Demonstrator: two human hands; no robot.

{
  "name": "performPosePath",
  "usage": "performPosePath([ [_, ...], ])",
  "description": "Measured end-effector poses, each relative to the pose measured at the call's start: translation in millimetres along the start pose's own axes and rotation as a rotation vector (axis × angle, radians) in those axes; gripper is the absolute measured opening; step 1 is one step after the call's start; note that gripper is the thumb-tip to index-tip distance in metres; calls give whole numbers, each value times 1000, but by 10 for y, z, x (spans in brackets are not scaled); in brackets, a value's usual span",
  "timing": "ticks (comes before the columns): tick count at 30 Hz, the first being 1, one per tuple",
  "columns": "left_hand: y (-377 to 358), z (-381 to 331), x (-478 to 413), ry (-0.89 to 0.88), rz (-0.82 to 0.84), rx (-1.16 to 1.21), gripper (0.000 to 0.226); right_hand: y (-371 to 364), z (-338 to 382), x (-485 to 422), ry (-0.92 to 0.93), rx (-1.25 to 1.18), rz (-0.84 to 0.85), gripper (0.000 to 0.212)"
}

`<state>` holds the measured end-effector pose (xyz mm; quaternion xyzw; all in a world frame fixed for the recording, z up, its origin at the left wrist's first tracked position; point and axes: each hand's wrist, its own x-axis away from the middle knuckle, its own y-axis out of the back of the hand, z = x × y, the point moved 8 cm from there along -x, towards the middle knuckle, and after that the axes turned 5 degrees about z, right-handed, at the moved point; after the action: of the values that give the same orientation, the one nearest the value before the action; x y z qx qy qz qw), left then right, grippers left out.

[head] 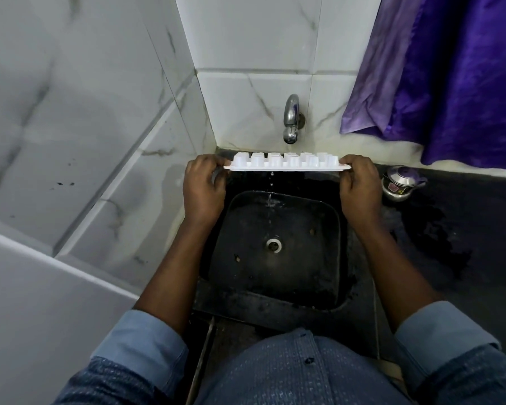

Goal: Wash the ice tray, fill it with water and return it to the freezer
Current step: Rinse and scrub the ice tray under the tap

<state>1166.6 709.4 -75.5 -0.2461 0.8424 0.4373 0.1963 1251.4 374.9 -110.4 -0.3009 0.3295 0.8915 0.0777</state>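
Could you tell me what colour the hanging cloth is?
The cloth is purple; head view.

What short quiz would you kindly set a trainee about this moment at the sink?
1. True or false: the ice tray is held upside down over the sink, with water dripping below it.
2. What stands on the counter to the right of the sink? A) a lidded steel pot B) a sponge C) a drinking glass
3. Fill the gap: the left hand and the right hand grip the tray at its two ____.
Key: 1 true; 2 A; 3 ends.
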Motion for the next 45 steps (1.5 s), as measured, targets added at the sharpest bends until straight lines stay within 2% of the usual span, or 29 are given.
performPosePath([
  [6, 18, -37, 70, -76, 48, -54, 25, 84, 41, 32, 26, 3, 13, 35],
  [11, 71, -114, 154, -102, 3, -51, 27, 161, 82, 48, 81, -11, -23, 32],
  [15, 54, -97, 204, -109, 29, -79, 26, 47, -2, 18, 147, 97, 111, 30],
  [22, 4, -88, 214, -126, 76, -110, 24, 24, -107, 43, 135, 187, 145, 26],
  [31, 9, -107, 215, -152, 74, -86, 21, 124, -50, 77, 121, 227, 58, 30],
  [40, 61, -126, 212, -157, -12, -22, 24, 90, -83, 14, 111, 209, 46, 20],
  [45, -65, 4, 148, -135, 75, -40, 26, 27, -78, -4, 108, 200, 69, 23],
])
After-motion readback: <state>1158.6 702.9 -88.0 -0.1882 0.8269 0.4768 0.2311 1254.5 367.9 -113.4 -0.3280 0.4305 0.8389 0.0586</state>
